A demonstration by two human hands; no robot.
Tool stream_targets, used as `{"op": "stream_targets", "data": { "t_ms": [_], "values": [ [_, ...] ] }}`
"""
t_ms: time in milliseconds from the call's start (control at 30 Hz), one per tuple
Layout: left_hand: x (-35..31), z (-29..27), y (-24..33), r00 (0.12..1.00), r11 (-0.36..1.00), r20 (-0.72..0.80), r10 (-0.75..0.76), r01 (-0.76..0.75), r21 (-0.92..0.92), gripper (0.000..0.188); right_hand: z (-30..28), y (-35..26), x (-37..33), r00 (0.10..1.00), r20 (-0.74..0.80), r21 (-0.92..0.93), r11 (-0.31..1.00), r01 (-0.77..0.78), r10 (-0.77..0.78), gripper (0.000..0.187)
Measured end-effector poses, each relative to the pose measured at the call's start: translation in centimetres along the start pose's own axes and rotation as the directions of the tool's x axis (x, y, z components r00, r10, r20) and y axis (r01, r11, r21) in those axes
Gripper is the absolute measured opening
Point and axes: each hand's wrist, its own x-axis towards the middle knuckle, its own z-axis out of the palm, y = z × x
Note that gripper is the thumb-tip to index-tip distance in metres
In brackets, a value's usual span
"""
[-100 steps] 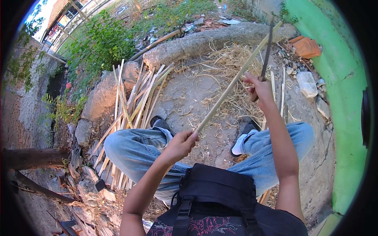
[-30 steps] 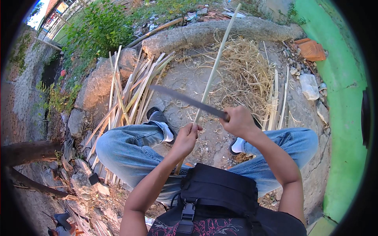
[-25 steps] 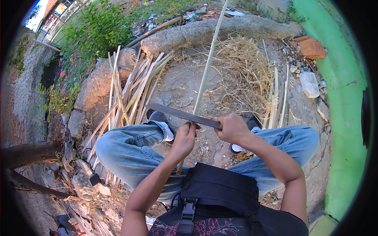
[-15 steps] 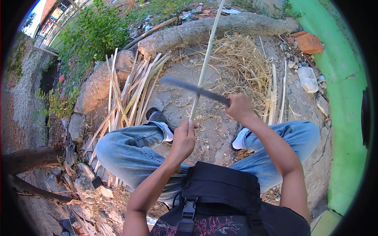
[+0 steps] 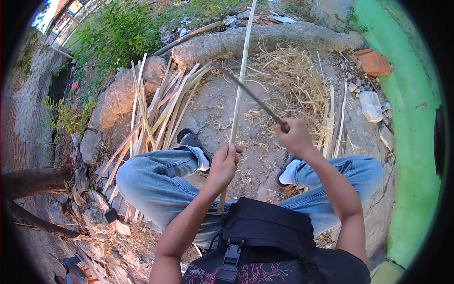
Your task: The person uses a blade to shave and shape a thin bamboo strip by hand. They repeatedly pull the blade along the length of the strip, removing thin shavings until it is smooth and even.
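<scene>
My left hand (image 5: 224, 164) is closed round the lower part of a long pale bamboo strip (image 5: 240, 85), thumb laid along it. The strip rises away from me past the top edge of the view, and its near end shows below the hand. In my right hand (image 5: 294, 136) is the handle of a long dark-bladed knife (image 5: 255, 98). Its blade slants up and left across the strip; whether it touches the strip I cannot tell. Thin curled shavings (image 5: 295, 78) lie heaped beyond my right hand.
A pile of split strips (image 5: 163, 102) lies left of my left shoe. More strips (image 5: 329, 123) lie by the right knee. A low concrete ledge (image 5: 265, 39) crosses the far side, a green wall (image 5: 411, 142) runs along the right, and a black bag (image 5: 267, 220) rests on my lap.
The knife blade has tilted more steeply, its tip moving up and right, and its handle has shifted slightly right. The strip's near end now shows below my left hand.
</scene>
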Motion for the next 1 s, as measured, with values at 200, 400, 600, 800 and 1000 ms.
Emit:
{"op": "stream_targets", "data": {
  "t_ms": [200,400,600,800,1000],
  "values": [
    [0.1,0.1,-0.6,0.997,0.997,0.017,-0.072,0.072,-0.023,0.02,2.1,-1.0,-2.7,0.968,0.224,-0.108,0.985,0.137,-0.11,0.024],
    [0.1,0.6,-1.4,0.999,0.986,0.053,-0.008,-0.001,0.167,0.022,4.0,-0.1,-3.8,0.93,0.317,-0.09,0.97,0.227,-0.188,0.019],
    [0.0,1.2,-3.0,0.999,0.956,-0.034,-0.004,0.014,0.295,0.03,5.0,2.8,-1.3,0.915,0.388,-0.236,0.949,0.209,-0.106,0.02],
    [-0.3,1.0,-2.2,0.983,0.983,0.038,-0.182,0.183,-0.022,0.035,4.2,4.4,1.4,0.974,0.217,-0.408,0.912,0.032,0.063,0.021],
    [-2.4,0.8,-0.9,0.96,0.963,0.081,-0.267,0.269,-0.009,0.027,-2.7,15.4,6.2,0.835,-0.135,-0.223,0.804,-0.551,0.534,0.026]
  ]
}}
